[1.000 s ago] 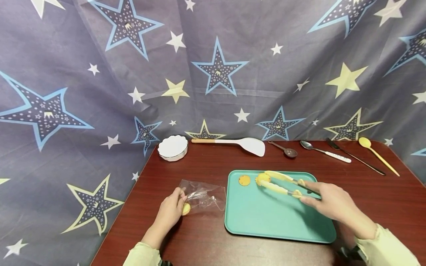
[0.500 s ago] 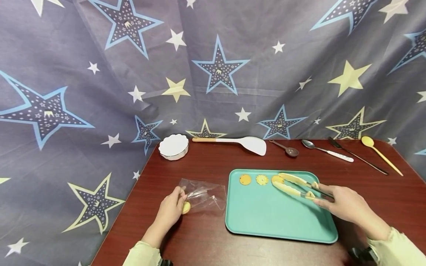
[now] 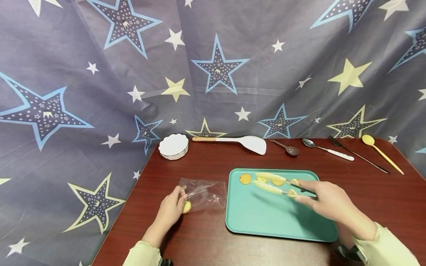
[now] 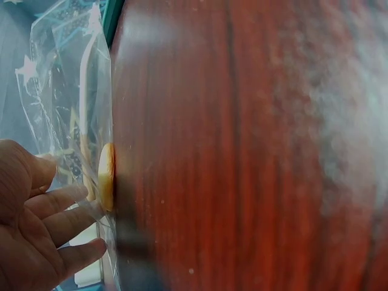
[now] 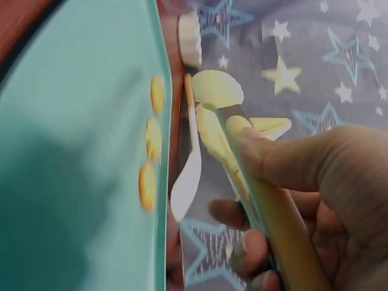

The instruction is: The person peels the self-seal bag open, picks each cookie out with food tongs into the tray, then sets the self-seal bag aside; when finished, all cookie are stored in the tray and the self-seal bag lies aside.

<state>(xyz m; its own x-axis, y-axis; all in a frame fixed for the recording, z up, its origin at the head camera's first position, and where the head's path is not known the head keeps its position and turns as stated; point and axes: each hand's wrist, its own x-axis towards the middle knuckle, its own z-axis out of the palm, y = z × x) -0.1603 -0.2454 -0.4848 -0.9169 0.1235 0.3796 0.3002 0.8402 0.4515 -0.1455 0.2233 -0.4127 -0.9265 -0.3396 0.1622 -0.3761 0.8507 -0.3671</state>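
My right hand [image 3: 334,203] grips a pair of tongs [image 5: 276,224] with pale yellow tips. In the right wrist view the tongs are raised off the green tray [image 3: 266,218], with no biscuit visible between the tips. Three round biscuits lie in a row along its far edge: a left one [image 3: 245,178], a middle one [image 5: 153,139] and a right one [image 5: 147,185]. The tongs partly hide the latter two in the head view. My left hand [image 3: 171,207] pinches a clear plastic bag [image 3: 208,194] left of the tray. Close by its fingers is another biscuit [image 4: 107,176], apparently inside the bag.
Along the table's back edge lie a white fluted dish [image 3: 173,146], a spatula [image 3: 253,144], a brown measuring spoon [image 3: 291,150], a metal spoon [image 3: 339,154], a dark long-handled utensil [image 3: 362,158] and a yellow spoon [image 3: 368,140]. A star-patterned cloth [image 3: 216,107] hangs behind.
The tongs first went right, and a third biscuit came to show at the row's right end. They have since moved back left, off that biscuit. My left hand stays put.
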